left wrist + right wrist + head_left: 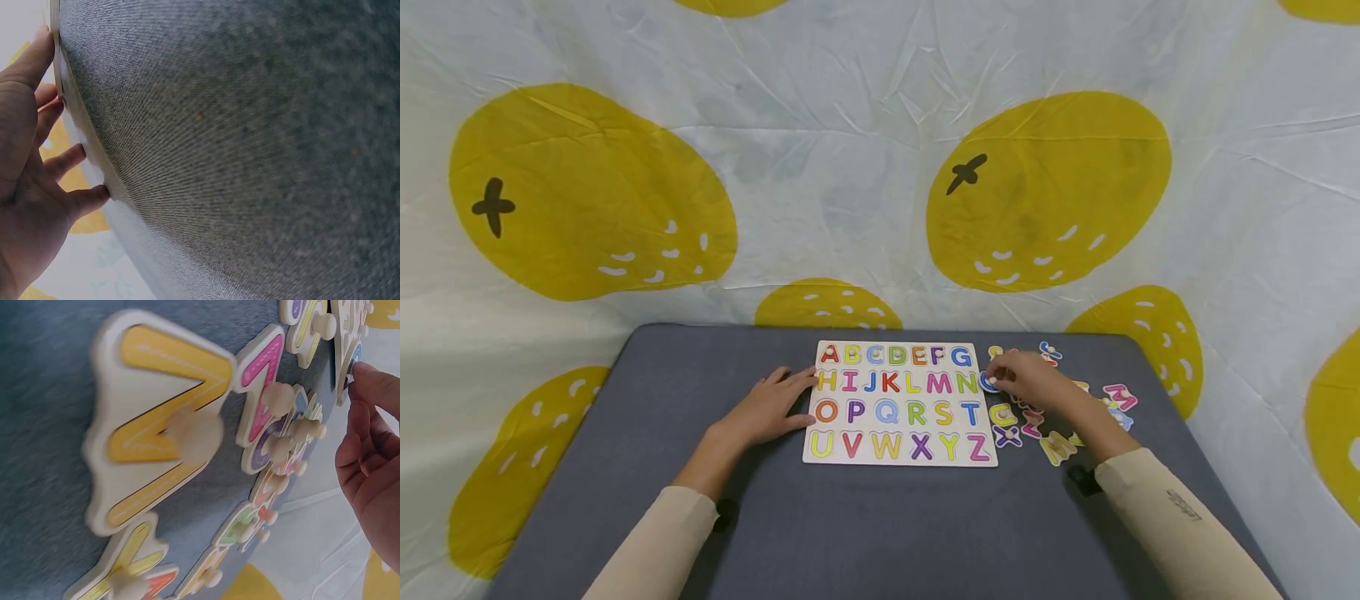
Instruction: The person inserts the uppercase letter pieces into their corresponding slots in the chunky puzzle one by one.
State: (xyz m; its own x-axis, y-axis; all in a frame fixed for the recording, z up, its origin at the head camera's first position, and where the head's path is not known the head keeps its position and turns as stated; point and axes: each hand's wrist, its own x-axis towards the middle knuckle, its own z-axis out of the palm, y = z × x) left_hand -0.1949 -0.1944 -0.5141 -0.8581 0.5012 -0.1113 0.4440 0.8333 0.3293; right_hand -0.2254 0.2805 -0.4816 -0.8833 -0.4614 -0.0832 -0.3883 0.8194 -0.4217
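A wooden alphabet puzzle board (pixel 868 457) lies on the dark table, its letters printed in rows from A to Z. Small knobs show on the letters A to F in the top row. My left hand (pixel 767 408) rests at the board's left edge, fingers spread and fingertips touching the rim. With thumb and fingers, my right hand (pixel 1026 377) pinches a blue letter piece (pixel 354 357) by its knob, beside the board's right edge. Which letter it bears I cannot tell, as the fingers cover part of it.
Right of the board lie several loose knobbed letter pieces, among them a yellow W (pixel 1057 447), a purple X (pixel 1007 436) and a pink M (pixel 1120 396). Some sit under the right forearm. Behind the table (pixel 880 533) hangs a fruit-patterned cloth (pixel 835 200).
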